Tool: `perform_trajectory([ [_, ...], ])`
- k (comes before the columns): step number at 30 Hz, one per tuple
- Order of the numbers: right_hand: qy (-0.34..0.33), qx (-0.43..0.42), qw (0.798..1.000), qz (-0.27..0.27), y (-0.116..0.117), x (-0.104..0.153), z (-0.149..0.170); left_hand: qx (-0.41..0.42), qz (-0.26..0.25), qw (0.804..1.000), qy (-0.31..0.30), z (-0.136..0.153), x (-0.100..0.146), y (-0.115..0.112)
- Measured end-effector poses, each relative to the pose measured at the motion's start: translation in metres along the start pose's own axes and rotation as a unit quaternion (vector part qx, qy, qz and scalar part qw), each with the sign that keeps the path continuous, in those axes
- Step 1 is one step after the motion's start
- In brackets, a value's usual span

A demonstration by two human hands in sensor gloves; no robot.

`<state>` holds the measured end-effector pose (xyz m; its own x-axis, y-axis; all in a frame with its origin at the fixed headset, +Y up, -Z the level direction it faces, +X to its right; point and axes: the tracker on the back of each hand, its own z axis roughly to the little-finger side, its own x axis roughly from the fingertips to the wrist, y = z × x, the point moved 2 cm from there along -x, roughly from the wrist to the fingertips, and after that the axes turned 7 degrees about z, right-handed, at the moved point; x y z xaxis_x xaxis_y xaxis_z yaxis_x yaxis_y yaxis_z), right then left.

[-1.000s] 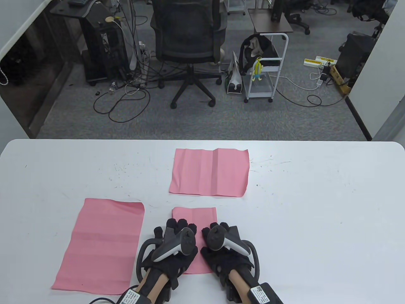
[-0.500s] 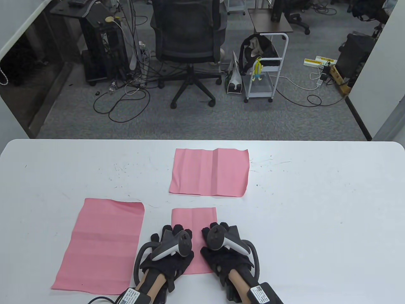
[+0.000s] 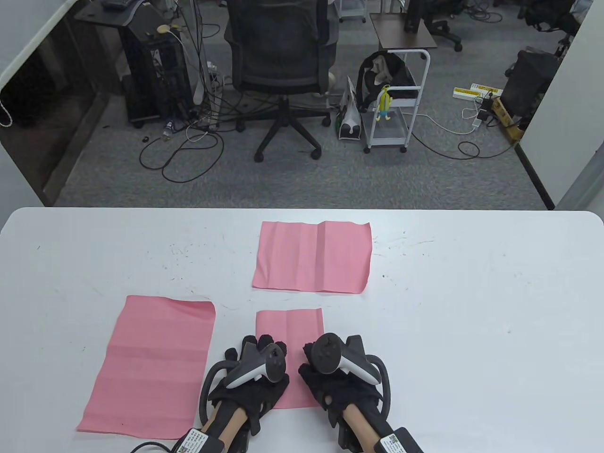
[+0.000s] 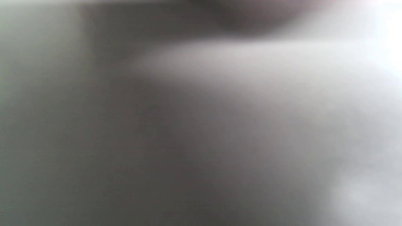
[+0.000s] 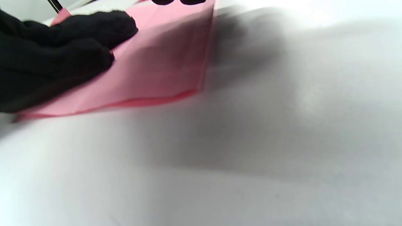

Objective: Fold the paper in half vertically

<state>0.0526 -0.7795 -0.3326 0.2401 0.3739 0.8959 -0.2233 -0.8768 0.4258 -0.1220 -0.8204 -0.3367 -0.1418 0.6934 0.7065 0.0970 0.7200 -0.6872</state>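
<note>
A folded pink paper [image 3: 289,330] lies near the table's front edge, a narrow strip running away from me. My left hand [image 3: 257,365] rests flat on its left side and my right hand [image 3: 330,368] rests on its right side, both palms down. In the right wrist view the gloved fingers [image 5: 72,53] press on the pink paper [image 5: 157,72], whose doubled edge shows against the table. The left wrist view is a grey blur and shows nothing clear.
An unfolded pink sheet [image 3: 151,361] lies at the front left. Another creased pink sheet [image 3: 312,257] lies at the middle of the white table [image 3: 472,306]. Beyond the far edge are an office chair [image 3: 281,61] and a white cart [image 3: 398,104].
My left hand has slid back toward me along the folded paper. My right hand has drawn back a little and shifted slightly right. The paper has stayed in place.
</note>
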Motion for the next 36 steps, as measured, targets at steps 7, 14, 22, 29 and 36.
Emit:
perform_trajectory([
  [7, 0.011, 0.009, 1.0, -0.016, 0.006, -0.004, 0.002, 0.0, -0.001, 1.0, 0.0, 0.0, 0.0, 0.0],
  [14, 0.029, 0.005, 0.999, -0.033, 0.002, -0.016, 0.002, 0.0, -0.001, 1.0, -0.001, 0.0, -0.001, 0.0],
  [22, 0.07, 0.001, 0.996, -0.053, -0.007, -0.047, 0.003, 0.001, 0.001, 1.0, -0.002, 0.0, -0.001, 0.0],
  [29, 0.098, -0.035, 0.993, -0.053, -0.014, -0.077, 0.011, 0.0, 0.001, 1.0, -0.002, 0.0, -0.001, 0.0],
  [36, 0.097, -0.024, 0.994, -0.05, -0.013, -0.077, 0.012, 0.0, 0.001, 1.0, -0.002, 0.0, -0.001, 0.0],
])
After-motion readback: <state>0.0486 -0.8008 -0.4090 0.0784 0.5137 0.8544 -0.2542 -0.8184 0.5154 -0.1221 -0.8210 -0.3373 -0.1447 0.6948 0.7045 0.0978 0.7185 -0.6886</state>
